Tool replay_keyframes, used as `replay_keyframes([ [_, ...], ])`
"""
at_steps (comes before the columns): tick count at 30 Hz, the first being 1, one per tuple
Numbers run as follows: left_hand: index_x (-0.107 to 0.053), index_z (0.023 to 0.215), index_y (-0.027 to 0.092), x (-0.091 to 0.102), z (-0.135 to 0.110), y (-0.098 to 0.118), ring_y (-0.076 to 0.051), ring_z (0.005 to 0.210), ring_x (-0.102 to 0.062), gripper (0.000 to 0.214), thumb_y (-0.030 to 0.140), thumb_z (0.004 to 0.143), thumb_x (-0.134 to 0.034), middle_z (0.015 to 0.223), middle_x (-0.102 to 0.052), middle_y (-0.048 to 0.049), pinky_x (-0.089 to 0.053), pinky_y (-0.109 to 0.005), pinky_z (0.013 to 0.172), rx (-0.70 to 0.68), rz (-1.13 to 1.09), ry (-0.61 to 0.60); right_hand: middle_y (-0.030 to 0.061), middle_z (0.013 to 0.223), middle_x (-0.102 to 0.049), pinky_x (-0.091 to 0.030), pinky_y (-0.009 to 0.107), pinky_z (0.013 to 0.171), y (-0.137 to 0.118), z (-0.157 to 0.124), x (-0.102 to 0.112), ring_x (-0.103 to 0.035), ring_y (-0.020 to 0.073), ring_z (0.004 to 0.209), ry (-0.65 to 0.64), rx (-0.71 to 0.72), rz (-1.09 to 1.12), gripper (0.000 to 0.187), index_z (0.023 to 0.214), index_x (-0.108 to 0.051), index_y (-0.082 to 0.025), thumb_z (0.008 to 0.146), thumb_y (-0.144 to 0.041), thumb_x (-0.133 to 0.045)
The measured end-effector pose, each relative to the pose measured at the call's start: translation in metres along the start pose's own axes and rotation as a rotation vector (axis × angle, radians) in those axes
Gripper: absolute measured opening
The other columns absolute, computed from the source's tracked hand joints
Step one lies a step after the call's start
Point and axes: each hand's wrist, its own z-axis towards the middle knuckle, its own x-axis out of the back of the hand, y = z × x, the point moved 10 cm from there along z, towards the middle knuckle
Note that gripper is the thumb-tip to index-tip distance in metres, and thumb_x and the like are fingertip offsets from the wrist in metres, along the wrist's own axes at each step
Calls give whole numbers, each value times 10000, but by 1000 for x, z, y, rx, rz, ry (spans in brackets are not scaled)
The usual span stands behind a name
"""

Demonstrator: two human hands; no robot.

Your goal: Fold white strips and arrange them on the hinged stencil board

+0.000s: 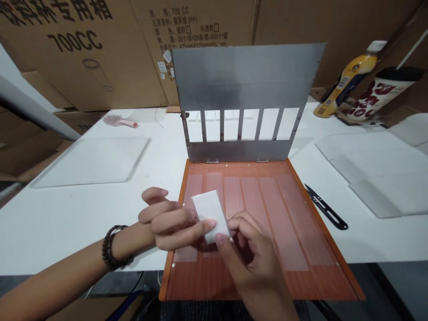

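A small white rectangular card (211,211) is held at an angle above the orange-brown board (240,285). My left hand (174,223) grips its left side, with a fingertip pressed on its face and the other fingers curled. From the lower right, my right hand (252,254) pinches the card's edge, thumb in front and fingers folded behind. Pale translucent strips (284,227) lie side by side on the board, partly covered by my hands. Hinged to the board's far edge, a grey metal plate (247,76) with a row of rectangular slots stands raised.
Black thread snips (326,207) lie right of the board. Translucent sheets rest at the left (93,160) and right (384,174). A pink hairbrush (119,121), yellow bottle (347,80) and lidded cup (381,93) are farther back. Cardboard boxes (127,53) wall the rear.
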Motion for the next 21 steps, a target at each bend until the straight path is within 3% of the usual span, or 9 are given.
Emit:
replay_keyframes([
  [2,-599,788,357,9,-9,58,-213,703,-399,196,387,652,-737,675,-376,-8,-414,-366,677,-434,233,207,-19,680,-471,-357,220,511,1,4,3,-424,94,571,17,1,67,237,650,-532,-196,854,-317,-526],
  [4,-553,964,339,8,-19,90,-209,779,-450,312,246,696,-682,835,-468,-15,-432,-359,673,-661,310,315,-23,669,-450,-347,219,499,2,8,11,-406,92,561,80,-4,90,240,661,-524,-193,859,-328,-531],
  [7,-461,1116,246,-1,-1,87,-217,923,-495,406,105,752,-570,998,-493,-55,-461,-387,753,-534,216,189,-28,644,-432,-339,221,488,5,14,20,-391,95,550,192,-50,108,262,682,-534,-189,878,-364,-522],
  [10,-479,1074,206,-8,8,81,-209,938,-497,306,96,795,-545,985,-500,-56,-450,-398,802,-471,187,90,-20,647,-450,-346,226,491,3,20,22,-402,100,559,237,-61,141,293,689,-537,-186,880,-407,-521],
  [15,-538,940,204,-1,11,81,-182,887,-500,165,86,826,-520,912,-520,-27,-422,-372,785,-434,255,122,-1,665,-499,-369,249,506,13,15,37,-433,115,574,255,-89,151,306,749,-575,-186,871,-463,-528],
  [21,-567,814,214,5,16,77,-170,840,-492,181,48,824,-495,842,-513,-9,-418,-345,730,-376,279,164,0,662,-530,-352,262,507,35,-11,94,-438,117,561,493,-186,24,301,758,-581,-204,824,-497,-607],
])
